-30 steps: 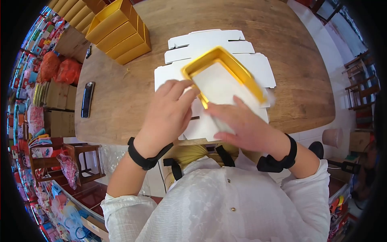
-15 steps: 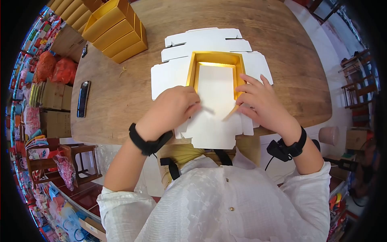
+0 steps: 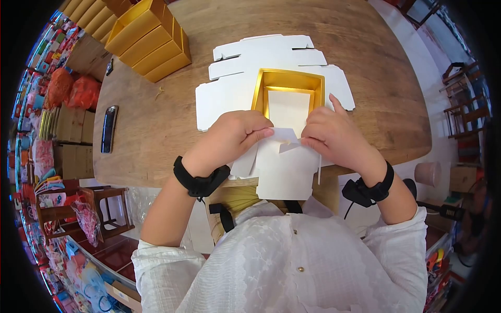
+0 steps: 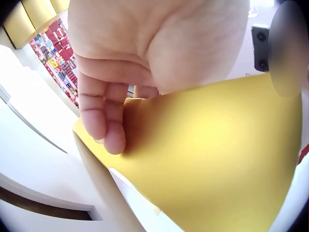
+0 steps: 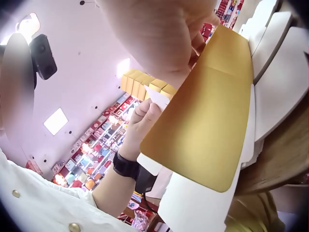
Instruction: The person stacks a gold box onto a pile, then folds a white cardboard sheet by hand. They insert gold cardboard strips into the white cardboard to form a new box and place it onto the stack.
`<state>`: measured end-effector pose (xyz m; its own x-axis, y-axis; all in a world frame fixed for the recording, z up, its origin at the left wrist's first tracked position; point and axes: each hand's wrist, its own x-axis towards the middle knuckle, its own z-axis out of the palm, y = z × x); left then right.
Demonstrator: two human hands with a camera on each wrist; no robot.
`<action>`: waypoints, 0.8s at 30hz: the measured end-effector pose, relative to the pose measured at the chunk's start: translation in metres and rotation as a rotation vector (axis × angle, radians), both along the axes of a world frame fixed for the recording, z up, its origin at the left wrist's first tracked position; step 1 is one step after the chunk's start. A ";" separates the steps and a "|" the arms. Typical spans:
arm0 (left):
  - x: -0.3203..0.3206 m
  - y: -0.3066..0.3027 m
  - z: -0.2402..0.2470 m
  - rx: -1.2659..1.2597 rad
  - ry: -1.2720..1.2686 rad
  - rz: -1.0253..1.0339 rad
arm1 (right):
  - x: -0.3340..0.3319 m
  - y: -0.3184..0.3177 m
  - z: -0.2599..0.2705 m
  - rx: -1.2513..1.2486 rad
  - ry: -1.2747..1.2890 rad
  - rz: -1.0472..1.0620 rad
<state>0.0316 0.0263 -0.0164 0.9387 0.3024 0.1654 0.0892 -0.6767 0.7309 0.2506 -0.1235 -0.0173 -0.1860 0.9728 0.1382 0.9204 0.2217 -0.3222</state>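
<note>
A half-folded box [image 3: 290, 78], gold inside and out with a white base panel, rests on flat white card blanks [image 3: 222, 99] in front of the body. Its far end and both sides stand up, while its near white end panel [image 3: 287, 177] lies flat past the table edge. My left hand [image 3: 229, 136] pinches a small white flap [image 3: 281, 134] at the near left corner between thumb and fingers. Opposite it, my right hand [image 3: 336, 130] holds the near right corner, thumb and index together at that flap. In the right wrist view, the gold side wall [image 5: 203, 121] stands beneath that hand.
Stacked gold boxes [image 3: 151, 47] stand at the back left of the wooden table [image 3: 156, 135], with more gold boxes [image 3: 94, 15] behind. A phone [image 3: 109, 129] lies near the left edge. A wooden chair [image 3: 88, 203] stands by the table's left side.
The box has turned from slanted to straight and come down onto the blanks. The right hand has moved from the near edge to the right side, and the corner flaps have been drawn inward.
</note>
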 end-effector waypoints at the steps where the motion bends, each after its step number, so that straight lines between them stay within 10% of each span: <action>1: 0.001 0.000 0.000 -0.001 0.004 0.000 | 0.000 -0.001 0.001 -0.016 0.012 0.005; 13: 0.015 -0.026 -0.006 0.487 0.215 0.062 | 0.010 -0.013 -0.019 0.098 0.229 -0.034; 24: -0.004 -0.008 0.009 0.076 0.254 -0.041 | 0.008 -0.016 -0.018 0.140 -0.139 -0.029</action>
